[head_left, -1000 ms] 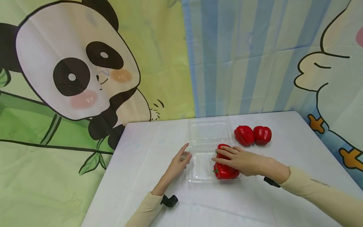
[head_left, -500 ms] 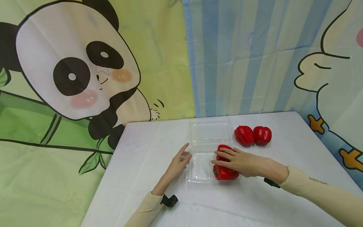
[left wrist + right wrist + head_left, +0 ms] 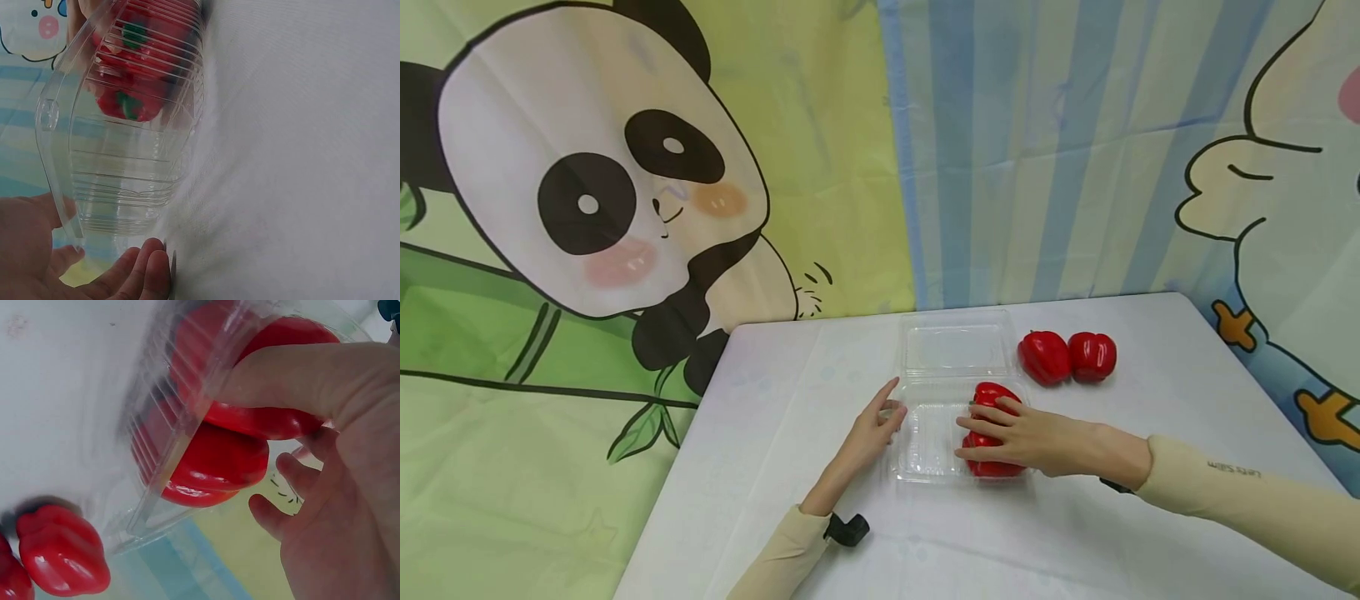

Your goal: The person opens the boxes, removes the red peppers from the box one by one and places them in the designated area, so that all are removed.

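A clear plastic clamshell container (image 3: 931, 479) lies with its lid (image 3: 957, 337) folded back. Two red bell peppers sit in the right side of its base: a far one (image 3: 992, 391) and a near one (image 3: 995, 469). My right hand (image 3: 1037, 437) lies over the near pepper, its thumb inside the container wall against the pepper and the other fingers spread across the top. In the right wrist view, the near pepper (image 3: 284, 422) shows between thumb and index finger. My left hand (image 3: 868, 433) stands at the container's left edge, fingers relaxed and holding nothing, fingertips (image 3: 153, 247) close beside the wall.
Two more red bell peppers, a left one (image 3: 1045, 357) and a right one (image 3: 1093, 356), lie side by side at the back right. A white cloth covers the table (image 3: 820, 375). A printed curtain (image 3: 985, 150) hangs behind its back edge.
My right hand has shifted slightly toward me and to the left, now lying more over the near pepper and uncovering more of the far one. My left hand stays in place.
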A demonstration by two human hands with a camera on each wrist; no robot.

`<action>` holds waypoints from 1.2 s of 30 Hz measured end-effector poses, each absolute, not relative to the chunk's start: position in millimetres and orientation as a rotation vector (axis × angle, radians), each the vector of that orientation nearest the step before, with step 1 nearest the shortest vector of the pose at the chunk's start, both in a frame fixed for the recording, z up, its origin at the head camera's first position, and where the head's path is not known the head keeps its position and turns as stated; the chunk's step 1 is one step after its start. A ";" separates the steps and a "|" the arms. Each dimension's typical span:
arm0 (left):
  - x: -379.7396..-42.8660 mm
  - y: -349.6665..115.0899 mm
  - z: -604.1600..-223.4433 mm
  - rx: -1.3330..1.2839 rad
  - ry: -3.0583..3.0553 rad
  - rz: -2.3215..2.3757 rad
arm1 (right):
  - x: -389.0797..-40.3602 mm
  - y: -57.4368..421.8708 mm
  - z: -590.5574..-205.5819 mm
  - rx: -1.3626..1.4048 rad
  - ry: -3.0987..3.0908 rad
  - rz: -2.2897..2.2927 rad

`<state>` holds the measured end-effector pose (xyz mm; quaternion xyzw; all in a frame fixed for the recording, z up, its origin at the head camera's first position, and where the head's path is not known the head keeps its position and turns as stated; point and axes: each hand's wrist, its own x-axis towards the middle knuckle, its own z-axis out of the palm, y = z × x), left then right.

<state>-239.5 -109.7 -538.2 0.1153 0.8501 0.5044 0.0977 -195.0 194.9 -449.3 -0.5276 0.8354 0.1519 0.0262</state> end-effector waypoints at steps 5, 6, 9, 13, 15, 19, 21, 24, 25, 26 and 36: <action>-239.4 -110.6 -537.9 0.347 2.520 1.486 | -192.9 189.9 -447.4 -1.610 2.600 0.472; -239.3 -110.8 -537.7 0.349 2.524 1.483 | -192.7 188.4 -446.4 -1.590 2.603 0.458; -239.4 -111.6 -536.7 0.350 2.530 1.481 | -191.9 183.1 -442.3 -1.533 2.613 0.437; -240.3 -112.3 -535.9 0.340 2.533 1.485 | -192.2 173.5 -437.9 -1.470 2.606 0.439; -240.9 -112.3 -536.3 0.331 2.537 1.481 | -193.2 167.8 -436.6 -1.429 2.594 0.426; -241.3 -111.9 -537.9 0.337 2.533 1.483 | -196.4 159.4 -436.9 -1.360 2.565 0.370; -241.2 -111.6 -538.7 0.348 2.523 1.490 | -197.1 157.7 -438.2 -1.344 2.554 0.355; -241.1 -111.3 -538.5 0.354 2.511 1.493 | -196.7 157.8 -441.2 -1.359 2.543 0.355; -240.9 -111.3 -538.3 0.359 2.509 1.496 | -196.6 158.3 -442.4 -1.371 2.542 0.363; -241.1 -111.2 -538.5 0.355 2.511 1.495 | -196.4 158.8 -443.5 -1.387 2.543 0.372; -240.8 -111.2 -538.5 0.349 2.514 1.491 | -198.4 163.8 -452.0 -1.555 2.582 0.419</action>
